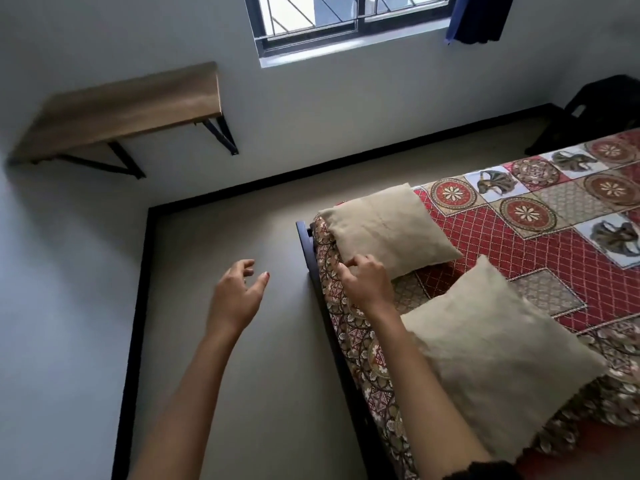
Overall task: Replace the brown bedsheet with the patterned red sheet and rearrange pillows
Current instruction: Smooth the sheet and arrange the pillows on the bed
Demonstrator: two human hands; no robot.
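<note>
The patterned red sheet (526,251) covers the bed on the right. Two beige pillows lie on it at the bed's head: the far pillow (391,230) and the near pillow (498,362). My right hand (363,282) rests at the near corner of the far pillow, fingers bent against its edge; I cannot tell whether it pinches the fabric. My left hand (235,296) hovers over the floor left of the bed, fingers loosely spread and holding nothing. No brown bedsheet is in view.
The dark bed frame (310,251) runs along the bed's left edge. A wooden wall shelf (121,112) hangs at upper left. A window (346,26) and blue curtain (481,19) are above. A dark chair (595,109) stands at far right. Grey floor (225,375) lies between wall and bed.
</note>
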